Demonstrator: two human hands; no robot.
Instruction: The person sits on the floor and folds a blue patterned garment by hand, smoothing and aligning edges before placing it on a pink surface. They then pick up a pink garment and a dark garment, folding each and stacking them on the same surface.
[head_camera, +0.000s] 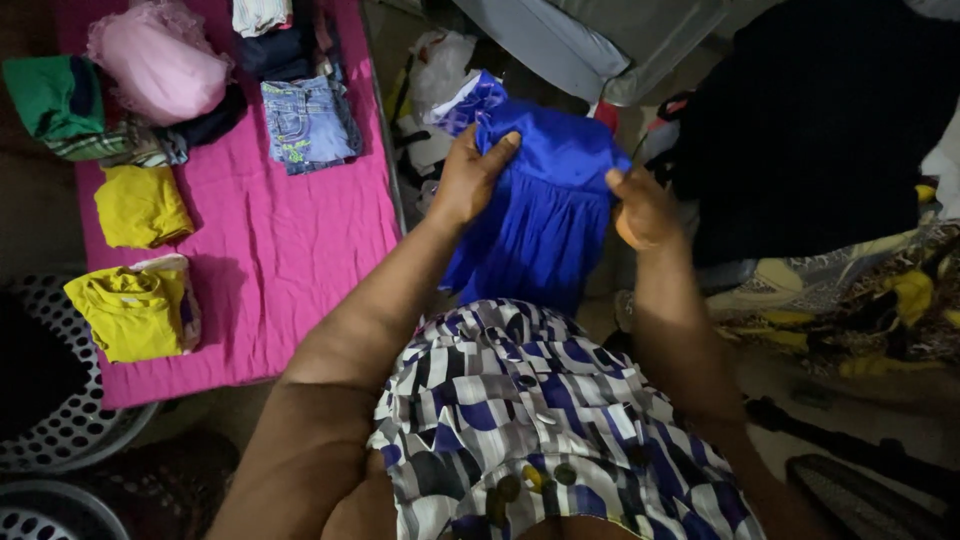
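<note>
A bright blue pleated garment (545, 215) hangs in front of me, held up by both hands. My left hand (470, 178) grips its upper left edge, thumb over the cloth. My right hand (643, 208) pinches its upper right edge. The lower part of the garment drapes down onto my lap, which is covered by a patterned blue, white and black cloth (530, 420).
To the left lies a pink sheet (280, 250) with folded clothes: two yellow tops (135, 310), a denim piece (305, 120), a pink frilly item (160, 60) and green cloth (50, 95). White perforated baskets (60, 430) stand at lower left. A dark pile (820, 120) and patterned fabric (860, 300) lie right.
</note>
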